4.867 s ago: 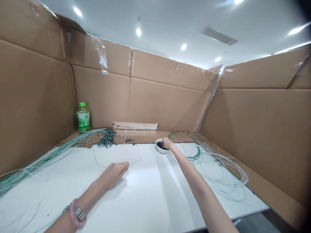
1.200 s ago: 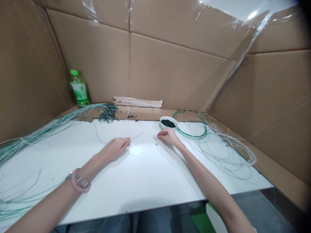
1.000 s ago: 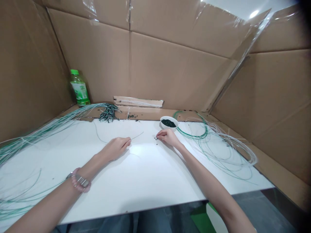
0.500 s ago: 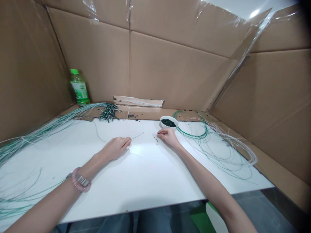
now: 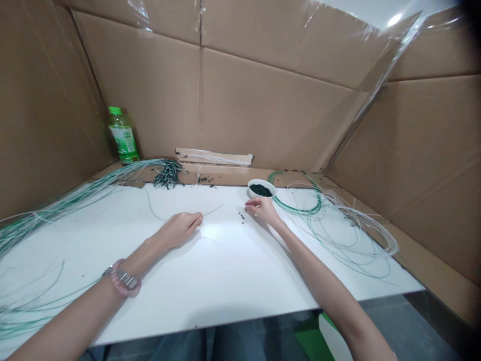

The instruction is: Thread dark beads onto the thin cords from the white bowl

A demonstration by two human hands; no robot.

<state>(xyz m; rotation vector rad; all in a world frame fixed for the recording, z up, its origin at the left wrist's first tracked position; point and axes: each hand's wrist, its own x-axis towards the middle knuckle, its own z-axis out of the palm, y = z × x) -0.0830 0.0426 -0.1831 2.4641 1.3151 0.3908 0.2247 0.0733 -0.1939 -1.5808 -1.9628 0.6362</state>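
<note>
Shifted slightly to the right since the last frame, the right hand (image 5: 263, 209) hovers over the white bench (image 5: 225, 281), its fingertips (image 5: 247, 203) drawn together just beside a small scatter of dark green granules (image 5: 241, 217). From my remote seat I cannot tell whether that grip holds a granule or closes on nothing. The left hand (image 5: 179, 228) rests on the bench, its grip closed on a thin pale wire (image 5: 213, 209), which runs out past the fingertips toward the granules and stays apart from them. A pink beaded bracelet (image 5: 121, 282) and a metal watch (image 5: 127, 280) circle the left wrist. Farther along, a white bowl (image 5: 252, 185) of the same granules stands near the bench's back edge, just beyond the right hand. Loose green and pale wire coils (image 5: 319, 220) lie to its right, while a long bundle of green and pale wires (image 5: 67, 205) sweeps across the left of the bench to a dark, beaded bunch (image 5: 169, 173) at the back. A green-capped plastic bottle (image 5: 122, 135) stands upright in the back left corner, against taped cardboard walls (image 5: 263, 115).
</note>
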